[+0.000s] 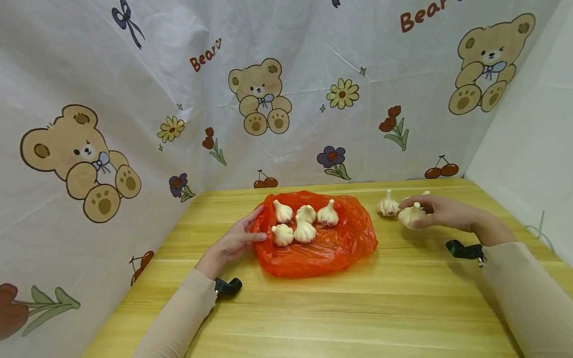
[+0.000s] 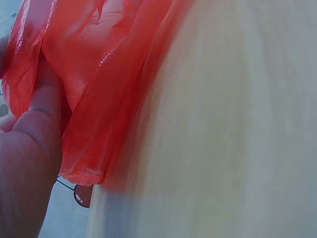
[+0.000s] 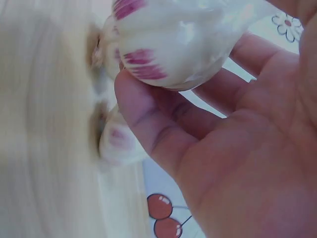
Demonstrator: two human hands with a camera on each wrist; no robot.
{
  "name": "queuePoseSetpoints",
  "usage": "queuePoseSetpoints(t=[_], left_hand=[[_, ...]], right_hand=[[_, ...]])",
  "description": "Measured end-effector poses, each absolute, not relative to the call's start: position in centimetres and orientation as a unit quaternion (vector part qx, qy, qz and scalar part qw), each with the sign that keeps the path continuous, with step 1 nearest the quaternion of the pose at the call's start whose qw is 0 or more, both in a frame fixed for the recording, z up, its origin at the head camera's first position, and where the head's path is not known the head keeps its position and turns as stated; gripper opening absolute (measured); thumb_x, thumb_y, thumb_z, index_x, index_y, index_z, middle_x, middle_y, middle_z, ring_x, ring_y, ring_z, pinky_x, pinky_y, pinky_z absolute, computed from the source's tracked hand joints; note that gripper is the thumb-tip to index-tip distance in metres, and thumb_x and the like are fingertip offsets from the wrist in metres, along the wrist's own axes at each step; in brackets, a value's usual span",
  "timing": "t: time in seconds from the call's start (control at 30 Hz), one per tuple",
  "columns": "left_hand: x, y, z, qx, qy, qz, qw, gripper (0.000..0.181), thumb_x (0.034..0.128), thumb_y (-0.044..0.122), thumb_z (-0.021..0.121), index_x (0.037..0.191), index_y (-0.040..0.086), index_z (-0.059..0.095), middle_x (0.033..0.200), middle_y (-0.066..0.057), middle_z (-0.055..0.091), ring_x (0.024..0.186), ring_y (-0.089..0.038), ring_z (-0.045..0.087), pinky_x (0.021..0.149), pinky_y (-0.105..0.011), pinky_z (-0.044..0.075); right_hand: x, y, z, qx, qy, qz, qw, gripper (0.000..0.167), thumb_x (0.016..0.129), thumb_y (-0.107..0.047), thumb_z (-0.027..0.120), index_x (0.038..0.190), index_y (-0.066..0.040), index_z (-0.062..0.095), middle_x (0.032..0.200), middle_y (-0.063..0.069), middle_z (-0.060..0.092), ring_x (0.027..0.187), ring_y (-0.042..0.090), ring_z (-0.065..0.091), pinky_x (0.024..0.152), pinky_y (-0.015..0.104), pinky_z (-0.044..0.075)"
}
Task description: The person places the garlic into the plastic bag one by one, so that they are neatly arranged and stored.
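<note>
One round cream garlic bulb [image 1: 410, 217], probably light and slippery, best held round its belly, sat pinched in right fingers [image 3: 148, 111]; left fingers [image 2: 43, 104] gripped a crinkled red plastic bag [image 1: 322, 256].

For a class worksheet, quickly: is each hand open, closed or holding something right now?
Left hand: holding the red bag by its edge.
Right hand: holding a garlic bulb.

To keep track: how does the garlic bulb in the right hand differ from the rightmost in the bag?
The right hand grips the held garlic bulb; the bagged garlic bulb is untouched. The held bulb is outside the red plastic bag; the bagged bulb rests inside. Both are cream-coloured.
</note>
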State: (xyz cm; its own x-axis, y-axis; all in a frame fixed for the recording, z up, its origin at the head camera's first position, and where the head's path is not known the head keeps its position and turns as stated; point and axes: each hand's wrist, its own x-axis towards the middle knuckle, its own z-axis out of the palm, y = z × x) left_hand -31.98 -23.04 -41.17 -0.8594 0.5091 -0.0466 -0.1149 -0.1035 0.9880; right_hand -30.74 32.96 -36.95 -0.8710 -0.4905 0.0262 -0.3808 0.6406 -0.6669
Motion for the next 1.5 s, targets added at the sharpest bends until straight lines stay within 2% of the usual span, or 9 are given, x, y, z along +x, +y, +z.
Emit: queuePoseSetpoints(t=[0.1, 0.2, 0.33, 0.53, 0.77, 1.1, 1.27, 1.43, 1.5], left_hand=[[-31.9, -23.1, -41.2, 0.154, 0.635, 0.726, 0.215, 0.096, 0.0936, -0.011, 0.063, 0.166, 0.031, 0.017, 0.174, -0.004, 0.014, 0.157, -0.035, 0.024, 0.105, -0.044, 0.054], [-31.9, -23.1, -41.3, 0.154, 0.637, 0.725, 0.214, 0.096, 0.0936, -0.010, 0.064, 0.166, 0.030, 0.017, 0.174, -0.004, 0.014, 0.157, -0.035, 0.024, 0.106, -0.044, 0.054], [-31.9, -23.1, -41.3, 0.152, 0.639, 0.723, 0.213, 0.095, 0.0936, -0.009, 0.064, 0.166, 0.031, 0.017, 0.175, -0.003, 0.012, 0.158, -0.034, 0.023, 0.107, -0.042, 0.053], [-32.0, -23.1, -41.5, 0.152, 0.635, 0.728, 0.208, 0.094, 0.0933, -0.012, 0.062, 0.166, 0.029, 0.019, 0.174, -0.004, 0.014, 0.157, -0.034, 0.024, 0.105, -0.038, 0.055], [-32.1, -23.1, -41.5, 0.154, 0.636, 0.727, 0.207, 0.095, 0.0928, -0.012, 0.063, 0.166, 0.029, 0.018, 0.174, -0.004, 0.014, 0.157, -0.034, 0.025, 0.104, -0.038, 0.056], [-32.2, -23.1, -41.5, 0.154, 0.635, 0.728, 0.208, 0.095, 0.0929, -0.011, 0.064, 0.166, 0.029, 0.019, 0.174, -0.003, 0.014, 0.157, -0.033, 0.023, 0.105, -0.037, 0.055], [-32.3, -23.1, -41.5, 0.156, 0.635, 0.727, 0.208, 0.096, 0.0927, -0.011, 0.064, 0.166, 0.030, 0.019, 0.174, -0.003, 0.014, 0.157, -0.034, 0.023, 0.105, -0.039, 0.055], [-32.2, -23.2, -41.5, 0.154, 0.636, 0.726, 0.209, 0.094, 0.0934, -0.013, 0.062, 0.166, 0.030, 0.019, 0.174, -0.004, 0.015, 0.157, -0.035, 0.023, 0.106, -0.041, 0.054], [-32.2, -23.2, -41.5, 0.156, 0.638, 0.725, 0.209, 0.094, 0.0935, -0.012, 0.062, 0.166, 0.030, 0.019, 0.174, -0.004, 0.015, 0.158, -0.035, 0.023, 0.107, -0.042, 0.052]], right_hand=[[-30.7, 32.1, -36.3, -0.241, 0.903, -0.347, 0.078, 0.055, 0.092, -0.029, 0.078, 0.141, -0.014, 0.059, 0.149, 0.014, 0.053, 0.131, 0.037, 0.047, 0.095, 0.028, 0.050], [-31.0, 31.3, -35.8, -0.245, 0.897, -0.359, 0.080, 0.053, 0.093, -0.028, 0.077, 0.141, -0.014, 0.059, 0.151, 0.017, 0.051, 0.127, 0.034, 0.050, 0.090, 0.020, 0.051], [-31.2, 30.4, -35.3, -0.236, 0.892, -0.373, 0.097, 0.053, 0.094, -0.029, 0.076, 0.142, -0.015, 0.058, 0.148, 0.016, 0.052, 0.117, 0.028, 0.054, 0.088, 0.022, 0.055], [-31.6, 29.2, -34.6, -0.226, 0.881, -0.396, 0.126, 0.053, 0.095, -0.028, 0.075, 0.143, -0.015, 0.055, 0.126, 0.015, 0.060, 0.109, 0.026, 0.057, 0.087, 0.027, 0.056], [-31.9, 27.8, -34.2, -0.225, 0.865, -0.425, 0.142, 0.054, 0.097, -0.027, 0.073, 0.143, -0.010, 0.052, 0.123, 0.016, 0.060, 0.106, 0.026, 0.059, 0.087, 0.029, 0.057], [-32.2, 25.2, -33.7, -0.248, 0.844, -0.453, 0.145, 0.051, 0.097, -0.023, 0.073, 0.140, -0.006, 0.053, 0.114, 0.015, 0.062, 0.097, 0.025, 0.063, 0.078, 0.030, 0.062], [-32.5, 23.6, -33.6, -0.250, 0.840, -0.457, 0.150, 0.051, 0.096, -0.025, 0.074, 0.140, -0.008, 0.055, 0.112, 0.016, 0.062, 0.090, 0.025, 0.060, 0.068, 0.028, 0.056], [-32.7, 22.2, -33.7, -0.245, 0.841, -0.457, 0.156, 0.051, 0.095, -0.028, 0.075, 0.139, -0.012, 0.056, 0.110, 0.015, 0.060, 0.072, 0.018, 0.050, 0.054, 0.023, 0.045], [-32.8, 21.7, -33.6, -0.245, 0.841, -0.456, 0.159, 0.051, 0.095, -0.029, 0.075, 0.140, -0.013, 0.056, 0.112, 0.015, 0.061, 0.070, 0.017, 0.048, 0.050, 0.021, 0.041]])
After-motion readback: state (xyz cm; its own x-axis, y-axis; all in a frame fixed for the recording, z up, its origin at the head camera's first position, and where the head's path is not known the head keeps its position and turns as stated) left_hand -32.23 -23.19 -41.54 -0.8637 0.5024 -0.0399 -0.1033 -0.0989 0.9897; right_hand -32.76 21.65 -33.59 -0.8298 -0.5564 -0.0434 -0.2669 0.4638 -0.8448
